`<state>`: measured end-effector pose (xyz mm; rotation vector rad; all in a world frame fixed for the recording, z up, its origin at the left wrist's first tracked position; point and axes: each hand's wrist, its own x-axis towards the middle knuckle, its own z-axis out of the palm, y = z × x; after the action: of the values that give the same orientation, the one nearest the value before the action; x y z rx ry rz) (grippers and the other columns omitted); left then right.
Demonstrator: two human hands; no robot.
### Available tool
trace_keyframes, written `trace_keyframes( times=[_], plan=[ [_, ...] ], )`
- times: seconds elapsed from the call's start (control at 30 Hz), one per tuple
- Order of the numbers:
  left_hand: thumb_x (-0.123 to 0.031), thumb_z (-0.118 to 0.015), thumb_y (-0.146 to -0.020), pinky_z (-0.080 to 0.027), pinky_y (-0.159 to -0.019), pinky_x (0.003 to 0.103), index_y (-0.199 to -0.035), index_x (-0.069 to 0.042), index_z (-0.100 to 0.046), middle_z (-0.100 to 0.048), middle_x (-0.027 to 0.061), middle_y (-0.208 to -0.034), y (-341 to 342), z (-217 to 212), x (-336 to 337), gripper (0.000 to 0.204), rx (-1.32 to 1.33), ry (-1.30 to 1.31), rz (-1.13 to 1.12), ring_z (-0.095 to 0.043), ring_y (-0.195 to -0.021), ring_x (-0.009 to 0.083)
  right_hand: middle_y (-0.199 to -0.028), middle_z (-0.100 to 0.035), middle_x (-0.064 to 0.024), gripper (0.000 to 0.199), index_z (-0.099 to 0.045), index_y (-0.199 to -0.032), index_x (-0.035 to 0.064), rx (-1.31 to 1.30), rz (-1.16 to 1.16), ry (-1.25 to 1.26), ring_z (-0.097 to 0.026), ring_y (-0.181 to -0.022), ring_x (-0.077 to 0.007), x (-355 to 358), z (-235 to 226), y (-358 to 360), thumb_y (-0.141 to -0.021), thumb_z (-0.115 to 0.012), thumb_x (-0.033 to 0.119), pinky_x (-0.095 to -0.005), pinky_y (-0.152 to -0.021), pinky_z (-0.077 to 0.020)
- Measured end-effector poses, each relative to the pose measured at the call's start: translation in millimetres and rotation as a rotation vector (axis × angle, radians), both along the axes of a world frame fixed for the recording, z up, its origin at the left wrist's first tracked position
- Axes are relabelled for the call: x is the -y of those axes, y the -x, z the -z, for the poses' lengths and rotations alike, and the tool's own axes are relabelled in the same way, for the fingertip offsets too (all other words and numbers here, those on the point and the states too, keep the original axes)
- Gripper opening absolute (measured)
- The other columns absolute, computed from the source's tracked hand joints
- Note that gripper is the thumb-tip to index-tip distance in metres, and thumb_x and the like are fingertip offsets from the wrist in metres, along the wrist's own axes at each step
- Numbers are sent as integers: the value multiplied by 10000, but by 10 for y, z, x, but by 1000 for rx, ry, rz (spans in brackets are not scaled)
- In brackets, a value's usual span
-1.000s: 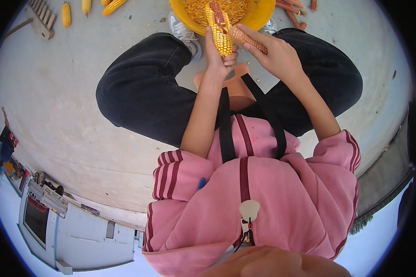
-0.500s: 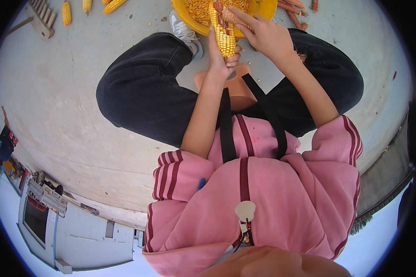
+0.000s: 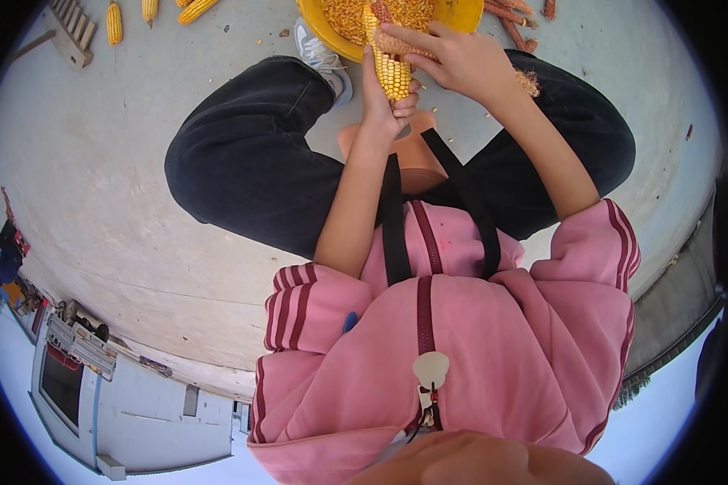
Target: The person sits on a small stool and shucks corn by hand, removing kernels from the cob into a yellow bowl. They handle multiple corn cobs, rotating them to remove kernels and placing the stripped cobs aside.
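My left hand (image 3: 383,107) is wrapped around the lower end of a yellow corn ear (image 3: 393,81), which points away from me. Part of the ear has lost its kernels, showing reddish cob near its far end. A bare corncob (image 3: 411,48) is gripped in my right hand (image 3: 471,66), lying across the ear and pressed against its kernels, index finger stretched along it. Just beyond and below both hands is a yellow basin (image 3: 332,42) holding loose corn kernels (image 3: 349,18). The basin is cut off by the upper edge of the view.
Several stripped cobs (image 3: 513,32) lie right of the basin. Whole corn ears (image 3: 115,24) rest on the floor at far left, near a slatted wooden piece (image 3: 73,36). My bent legs flank an orange-brown stool (image 3: 416,166). Stray kernels dot the floor.
My right hand has brought the bare cob slightly toward me along the ear, and its wrist has shifted a little right. The left hand has barely moved.
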<state>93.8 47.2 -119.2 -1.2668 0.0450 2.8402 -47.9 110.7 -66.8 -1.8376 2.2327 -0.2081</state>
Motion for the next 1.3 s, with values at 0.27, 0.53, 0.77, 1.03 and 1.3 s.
trace_keyframes(
  times=[0.27, 0.53, 0.77, 1.03, 1.3],
  plan=[
    [-739, -332, -770, -172, -267, 183, -834, -66, -520, -475, 54, -555, 3, 3, -7, 701, 26, -3, -4, -277, -300, 72, -746, -572, -59, 444, -425, -1300, 368, 71, 149, 18, -599, -564, -205, -141, -70, 162, -866, -519, 375, -285, -463, -484],
    [-742, -304, -775, -166, -262, 180, -832, -63, -518, -468, 45, -537, 14, -23, -3, 715, 11, 15, 15, -265, -292, 66, -740, -601, -31, 414, -493, -1246, 357, -32, 0, -48, -609, -545, -182, -79, -131, 29, -837, -541, 404, -273, -442, -484],
    [-749, -298, -768, -167, -264, 184, -833, -74, -521, -455, 27, -534, -27, 34, -2, 714, -53, -13, 23, -253, -297, 67, -730, -548, -21, 481, -401, -1312, 385, 18, 110, 29, -560, -489, -175, -90, -47, 78, -852, -541, 373, -258, -428, -458],
    [-734, -286, -787, -157, -258, 183, -851, -42, -511, -442, 50, -518, -25, 22, -6, 731, -56, -11, -5, -249, -289, 65, -749, -560, -27, 470, -400, -1310, 393, -39, -40, -29, -571, -503, -162, -96, -52, 50, -856, -525, 393, -251, -418, -459],
    [-761, -283, -763, -157, -263, 194, -870, -74, -512, -449, 28, -530, -30, 45, -23, 732, -34, 52, 34, -240, -292, 72, -757, -574, -41, 478, -399, -1313, 379, -34, 104, 77, -588, -527, -189, -3, 6, 64, -853, -531, 383, -265, -422, -471]
  ],
)
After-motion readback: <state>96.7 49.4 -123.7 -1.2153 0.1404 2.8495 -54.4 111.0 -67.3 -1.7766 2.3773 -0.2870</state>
